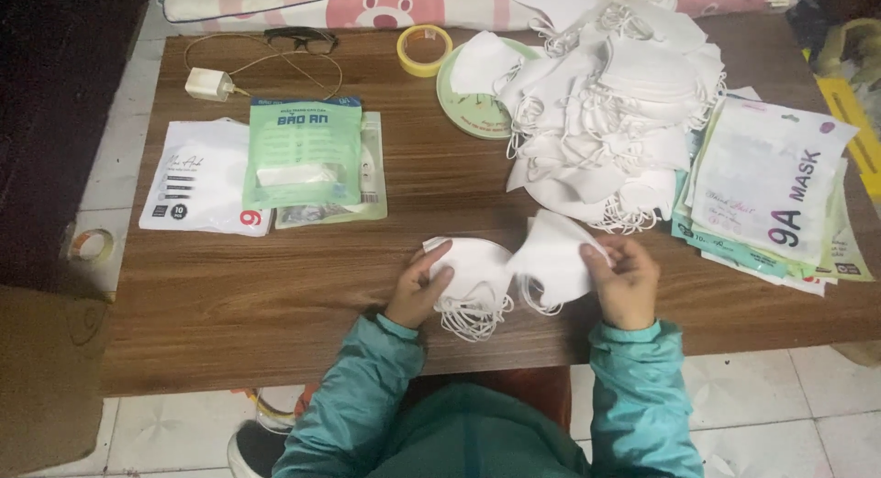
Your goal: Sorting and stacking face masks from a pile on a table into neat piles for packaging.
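My left hand (420, 287) rests on a small stack of white face masks (477, 272) lying near the front edge of the wooden table (275, 294), its fingers pressing on the stack's left side. My right hand (622, 281) grips another white mask (555, 258), held slightly raised just right of the stack. White ear loops spill out under the stack toward me. A big loose heap of white masks (610, 102) lies at the back right.
Green and white mask pouches (303, 152) and a white packet (197, 175) lie at left. A stack of printed pouches (775, 189) sits at right. A yellow tape roll (424, 50), glasses (301, 40), a charger (209, 83) and a round green tray (459, 106) are at the back.
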